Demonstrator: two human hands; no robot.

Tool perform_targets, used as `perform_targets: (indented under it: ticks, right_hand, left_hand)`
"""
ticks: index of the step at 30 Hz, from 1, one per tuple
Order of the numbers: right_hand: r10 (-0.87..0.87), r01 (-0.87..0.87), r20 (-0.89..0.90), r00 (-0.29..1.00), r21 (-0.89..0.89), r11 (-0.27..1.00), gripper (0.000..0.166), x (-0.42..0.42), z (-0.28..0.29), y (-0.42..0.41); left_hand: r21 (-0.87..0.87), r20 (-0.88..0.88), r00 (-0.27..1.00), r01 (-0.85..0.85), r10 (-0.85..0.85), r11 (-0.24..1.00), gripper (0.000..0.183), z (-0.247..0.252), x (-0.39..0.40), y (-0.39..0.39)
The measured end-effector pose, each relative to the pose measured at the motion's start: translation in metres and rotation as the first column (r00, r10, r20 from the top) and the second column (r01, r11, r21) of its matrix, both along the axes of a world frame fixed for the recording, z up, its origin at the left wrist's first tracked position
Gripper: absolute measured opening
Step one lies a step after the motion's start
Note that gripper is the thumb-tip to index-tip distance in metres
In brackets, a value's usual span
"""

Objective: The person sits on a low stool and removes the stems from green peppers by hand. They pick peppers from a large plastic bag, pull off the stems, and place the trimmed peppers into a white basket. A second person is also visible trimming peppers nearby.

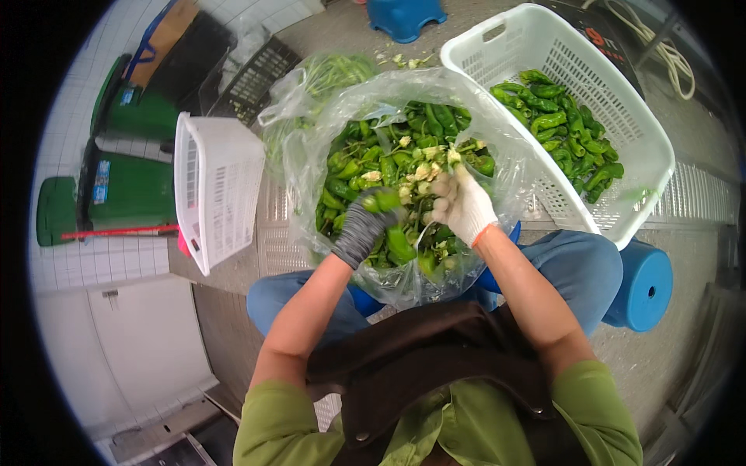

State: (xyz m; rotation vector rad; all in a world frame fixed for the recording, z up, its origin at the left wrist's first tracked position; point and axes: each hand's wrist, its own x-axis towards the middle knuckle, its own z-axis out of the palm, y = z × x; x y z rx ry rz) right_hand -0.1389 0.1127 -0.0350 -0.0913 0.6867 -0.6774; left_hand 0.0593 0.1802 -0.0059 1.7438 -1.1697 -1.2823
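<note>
A large clear plastic bag (pixel 315 157) full of green peppers (pixel 349 169) stands open between my knees. My left hand (pixel 370 218), in a grey knit glove, holds green peppers above the pile, blurred by motion. Close to its right is my right hand (pixel 463 204), in a white glove with an orange cuff edge, its fingers over the pile; whether it grips anything is not clear. Pale stem ends and caps (pixel 428 169) lie on the peppers beside its fingertips. To the right, a white perforated plastic basket (pixel 647 134) holds more green peppers (pixel 574 140).
Another bag of green vegetables (pixel 338 76) lies behind the big one. At left are an upright white basket (pixel 233 186), green bins (pixel 134 186) and a black crate (pixel 262 76). Blue plastic stools stand at right (pixel 641 285) and at the top (pixel 408 17). A pale hose (pixel 670 64) is coiled upper right.
</note>
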Motion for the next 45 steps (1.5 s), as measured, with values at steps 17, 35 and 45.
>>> perform_targets:
  ticks: [17, 35, 45]
  right_hand:
    - [-0.046, -0.042, -0.337, 0.94, -0.251, 0.967, 0.016, 0.009, 0.045, 0.0]
    - [-0.233, -0.643, -0.722, 0.652, -0.689, 0.335, 0.037, 0.0, 0.064, -0.008]
    - [0.345, -0.585, -0.48, 0.807, -0.565, 0.582, 0.036, 0.008, 0.093, 0.039]
  left_hand:
    - [-0.097, 0.495, 0.867, 0.12, -0.056, 0.988, 0.043, -0.124, -0.005, -0.256]
    - [-0.021, -0.582, 0.633, -0.639, 0.51, 0.769, 0.017, 0.04, 0.008, -0.077]
    - [-0.038, -0.73, 0.643, -0.377, 0.232, 0.925, 0.029, 0.034, -0.02, -0.013]
